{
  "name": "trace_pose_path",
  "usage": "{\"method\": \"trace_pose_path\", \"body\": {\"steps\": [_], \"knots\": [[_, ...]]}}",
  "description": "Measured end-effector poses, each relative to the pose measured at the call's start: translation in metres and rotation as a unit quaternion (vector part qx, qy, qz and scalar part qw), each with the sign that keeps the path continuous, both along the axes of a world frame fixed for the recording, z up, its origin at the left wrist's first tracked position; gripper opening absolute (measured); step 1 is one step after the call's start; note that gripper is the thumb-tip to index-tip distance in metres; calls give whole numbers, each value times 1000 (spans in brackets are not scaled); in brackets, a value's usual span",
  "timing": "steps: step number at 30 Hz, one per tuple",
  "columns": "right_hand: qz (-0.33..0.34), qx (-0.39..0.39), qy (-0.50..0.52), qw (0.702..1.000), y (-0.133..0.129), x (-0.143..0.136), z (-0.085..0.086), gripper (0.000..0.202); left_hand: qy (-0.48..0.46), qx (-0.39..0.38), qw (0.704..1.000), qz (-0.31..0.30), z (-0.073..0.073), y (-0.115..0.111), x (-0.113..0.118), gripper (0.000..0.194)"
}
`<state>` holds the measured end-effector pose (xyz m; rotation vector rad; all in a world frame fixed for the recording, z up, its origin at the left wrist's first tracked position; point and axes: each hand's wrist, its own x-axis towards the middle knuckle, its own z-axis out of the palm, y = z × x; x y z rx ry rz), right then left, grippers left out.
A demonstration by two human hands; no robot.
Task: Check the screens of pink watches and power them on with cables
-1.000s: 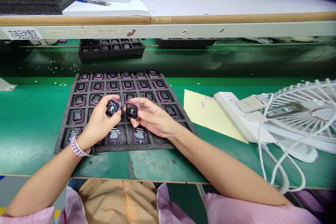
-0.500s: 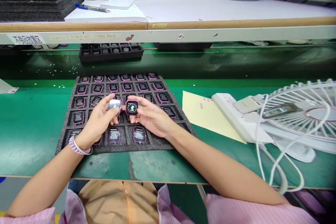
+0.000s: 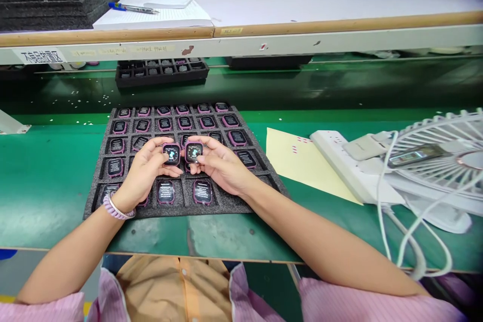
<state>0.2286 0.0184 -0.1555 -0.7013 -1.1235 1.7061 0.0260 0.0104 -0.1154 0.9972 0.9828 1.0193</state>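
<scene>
Two smartwatch cases without straps are held side by side above a dark foam tray [image 3: 98, 173]. My left hand [image 3: 148, 171] grips one smartwatch [image 3: 172, 153] by its edges, its lit dial facing up. In my right hand [image 3: 225, 167] is the other smartwatch [image 3: 193, 152], also showing a lit dial, with the thumb at its lower right. Beneath the hands, the tray's compartments hold several purple-rimmed smartwatches, such as one watch [image 3: 165, 191] near the front, with white text on dark screens. My hands cover some of the middle compartments.
A yellow paper sheet [image 3: 302, 171] lies right of the tray, beside a white power strip [image 3: 350, 171] and a white fan [image 3: 449, 161] with loose cables. Behind stands a smaller black tray [image 3: 162, 76] under a shelf [image 3: 302, 10] bearing a notebook and pen.
The left watch has turned so its dial shows instead of a bright glare, and it sits closer beside the right one. The view has shifted slightly.
</scene>
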Motion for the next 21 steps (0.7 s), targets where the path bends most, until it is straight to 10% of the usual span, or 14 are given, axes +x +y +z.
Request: {"method": "trace_pose_path", "body": {"steps": [21], "knots": [[-4,15,-5,1000,0,-2,0,46,46,31,998,-24,-1,-1,1,46]]}}
